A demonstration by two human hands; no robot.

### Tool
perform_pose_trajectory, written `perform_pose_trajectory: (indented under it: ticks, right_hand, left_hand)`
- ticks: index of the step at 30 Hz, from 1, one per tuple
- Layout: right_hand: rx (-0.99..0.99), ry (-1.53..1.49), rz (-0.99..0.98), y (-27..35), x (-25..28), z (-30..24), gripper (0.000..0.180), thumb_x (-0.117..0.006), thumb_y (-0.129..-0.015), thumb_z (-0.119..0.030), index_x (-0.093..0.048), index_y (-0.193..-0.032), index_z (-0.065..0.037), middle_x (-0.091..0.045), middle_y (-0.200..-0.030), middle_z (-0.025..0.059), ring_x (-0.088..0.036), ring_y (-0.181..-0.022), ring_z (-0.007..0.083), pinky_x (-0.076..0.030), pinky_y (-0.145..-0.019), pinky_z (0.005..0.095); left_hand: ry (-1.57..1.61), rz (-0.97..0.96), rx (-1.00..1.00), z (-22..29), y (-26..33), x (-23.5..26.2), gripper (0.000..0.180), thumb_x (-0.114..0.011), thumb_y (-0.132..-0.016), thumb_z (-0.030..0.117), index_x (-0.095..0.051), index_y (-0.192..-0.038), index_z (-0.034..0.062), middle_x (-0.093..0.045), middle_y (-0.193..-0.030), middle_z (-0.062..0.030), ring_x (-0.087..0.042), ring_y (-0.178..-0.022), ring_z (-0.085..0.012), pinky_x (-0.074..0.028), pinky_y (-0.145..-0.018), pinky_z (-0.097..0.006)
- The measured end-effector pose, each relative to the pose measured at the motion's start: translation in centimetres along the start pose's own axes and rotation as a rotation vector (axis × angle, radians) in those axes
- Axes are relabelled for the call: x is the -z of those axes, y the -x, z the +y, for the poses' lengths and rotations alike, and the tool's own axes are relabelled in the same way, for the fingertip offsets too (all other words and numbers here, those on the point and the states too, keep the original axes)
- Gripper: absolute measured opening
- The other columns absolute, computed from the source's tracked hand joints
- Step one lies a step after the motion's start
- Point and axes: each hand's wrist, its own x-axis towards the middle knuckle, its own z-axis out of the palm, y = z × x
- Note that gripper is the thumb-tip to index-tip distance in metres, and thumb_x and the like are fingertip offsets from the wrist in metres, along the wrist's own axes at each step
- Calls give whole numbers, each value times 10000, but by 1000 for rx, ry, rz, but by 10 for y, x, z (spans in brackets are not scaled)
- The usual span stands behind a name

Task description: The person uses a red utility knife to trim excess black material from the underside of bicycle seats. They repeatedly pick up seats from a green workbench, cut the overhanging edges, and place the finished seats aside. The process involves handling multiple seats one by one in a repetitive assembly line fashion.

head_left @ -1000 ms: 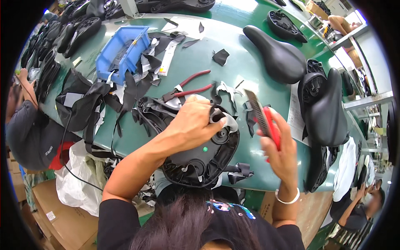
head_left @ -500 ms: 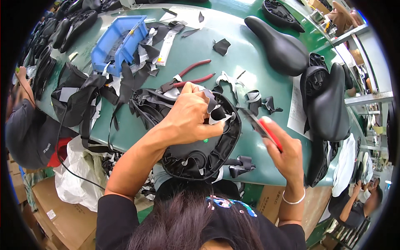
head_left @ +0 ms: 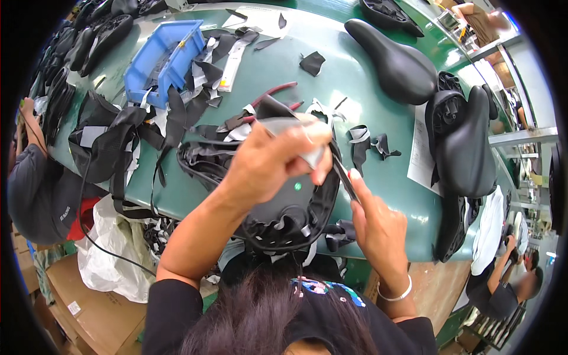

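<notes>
Two hands [head_left: 278, 163] on saddle [head_left: 290, 213]; white paper sheet [head_left: 421, 151] right.

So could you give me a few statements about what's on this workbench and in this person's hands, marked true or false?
1. The left hand pinches a flap of cover material on an upturned saddle. True.
2. The bin on the table is red. False: it is blue.
3. The right hand grips a slim tool at the saddle's edge. True.
4. The red-handled pliers are in the right hand. False: they lie on the table.
</notes>
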Motion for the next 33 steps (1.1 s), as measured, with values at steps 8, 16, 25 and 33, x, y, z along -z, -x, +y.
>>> perform_pose_trajectory:
  ticks: [8,16,25,33]
  right_hand:
    - [-59,-40,-16,1,-3,-13,515,-568,-879,-160,-441,-1377,-178,-570,-619,120,-557,-477,319,-404,-443,445]
    - [-11,151,-68,-17,12,-15,452,-557,-881,-178,-493,-1327,-147,-566,-602,106,-551,-468,297,-401,-453,426]
    - [474,40,-150,-98,40,66,488,-616,-821,-137,-556,-1268,-326,-547,-616,49,-537,-533,237,-410,-539,392]
    - [440,333,-247,-62,55,34,502,-622,-817,-113,-551,-1287,-274,-421,-536,25,-429,-465,206,-342,-527,339]
  left_hand:
    - [-487,91,-382,4,4,31,232,-594,-878,246,-620,-898,17,-623,-838,-70,-504,-673,-126,-415,-603,-258]
    - [-1190,656,-448,-18,-24,41,309,-711,-748,244,-550,-543,79,-517,-613,-35,-498,-666,-188,-372,-678,-349]
    - [-173,425,-74,-18,45,22,549,-307,-1028,362,-663,-1023,-55,-657,-1098,-154,-500,-1210,-214,-273,-1082,-347]
    - [516,302,-509,68,81,80,345,-326,-1002,325,-474,-896,32,-547,-619,-37,-574,-597,-237,-414,-917,-429]
